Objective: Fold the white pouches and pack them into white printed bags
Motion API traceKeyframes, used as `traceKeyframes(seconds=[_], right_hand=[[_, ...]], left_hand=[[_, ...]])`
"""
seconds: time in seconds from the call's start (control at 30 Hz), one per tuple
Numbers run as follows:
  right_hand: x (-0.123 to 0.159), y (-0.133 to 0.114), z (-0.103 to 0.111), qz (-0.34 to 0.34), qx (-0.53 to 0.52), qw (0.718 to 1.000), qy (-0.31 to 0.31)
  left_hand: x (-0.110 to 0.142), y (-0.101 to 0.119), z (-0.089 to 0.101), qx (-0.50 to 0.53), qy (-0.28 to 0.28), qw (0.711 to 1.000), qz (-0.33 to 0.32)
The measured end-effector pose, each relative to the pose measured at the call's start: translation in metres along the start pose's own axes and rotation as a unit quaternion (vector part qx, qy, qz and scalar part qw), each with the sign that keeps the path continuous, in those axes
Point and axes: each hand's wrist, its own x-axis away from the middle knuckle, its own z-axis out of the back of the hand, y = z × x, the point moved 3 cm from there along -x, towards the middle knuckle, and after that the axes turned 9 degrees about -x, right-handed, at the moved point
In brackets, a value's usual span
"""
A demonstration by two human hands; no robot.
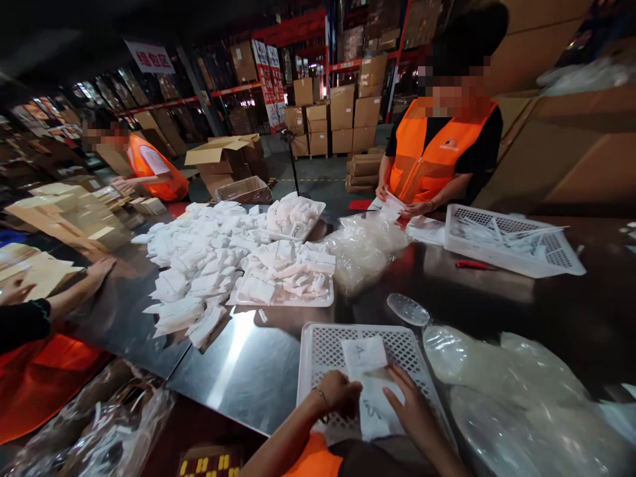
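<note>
A white printed bag (pixel 370 407) lies over a white perforated plastic basket (pixel 313 344) in front of me, its upper end folded or creased. My left hand (pixel 335 394) is closed, with thumb and fingers at the left edge of the bag; the fingertips are partly hidden. My right hand (pixel 415 407) has its fingers stretched out and apart, touching the bag's right side. Close on the right lies a spread of clear round plastic film pieces (pixel 517 377).
A large heap of small white packets (pixel 193 245) covers the table's left, beside filled trays (pixel 325 299). Across the table a person in an orange vest (pixel 422 159) handles white paper. Another basket (pixel 571 262) and a red-handled tool (pixel 474 265) lie right. A co-worker's arm (pixel 74 291) reaches in left.
</note>
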Motion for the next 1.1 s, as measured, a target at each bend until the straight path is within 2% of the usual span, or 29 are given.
traceKeyframes(seconds=[0.07, 0.13, 0.2, 0.27, 0.57, 0.77, 0.9, 0.97, 1.1], right_hand=[[0.005, 0.007, -0.011, 0.049, 0.049, 0.997, -0.024], [0.010, 0.012, -0.018, 0.089, 0.100, 0.991, -0.021], [0.014, 0.015, -0.021, 0.123, 0.142, 0.982, -0.004], [0.016, 0.014, -0.021, 0.148, 0.171, 0.974, 0.003], [0.020, -0.009, -0.019, 0.151, 0.213, 0.965, -0.037], [0.022, -0.008, -0.022, 0.118, 0.205, 0.969, -0.067], [0.023, -0.009, -0.024, 0.099, 0.188, 0.974, -0.076], [0.024, -0.010, -0.025, 0.101, 0.190, 0.974, -0.073], [0.025, -0.009, -0.028, 0.113, 0.205, 0.970, -0.065]], left_hand=[[0.004, 0.002, 0.003, -0.043, 0.026, 0.999, 0.002], [0.010, 0.008, 0.010, -0.091, 0.087, 0.992, -0.021], [0.017, 0.017, 0.017, -0.154, 0.157, 0.974, -0.059], [0.022, 0.024, 0.020, -0.192, 0.199, 0.956, -0.092], [0.021, 0.028, 0.017, -0.198, 0.216, 0.949, -0.120], [0.018, 0.026, 0.016, -0.218, 0.202, 0.946, -0.129], [0.024, 0.031, 0.008, -0.259, 0.219, 0.930, -0.141], [0.026, 0.036, 0.004, -0.285, 0.215, 0.925, -0.133], [0.025, 0.050, 0.001, -0.319, 0.205, 0.922, -0.071]])
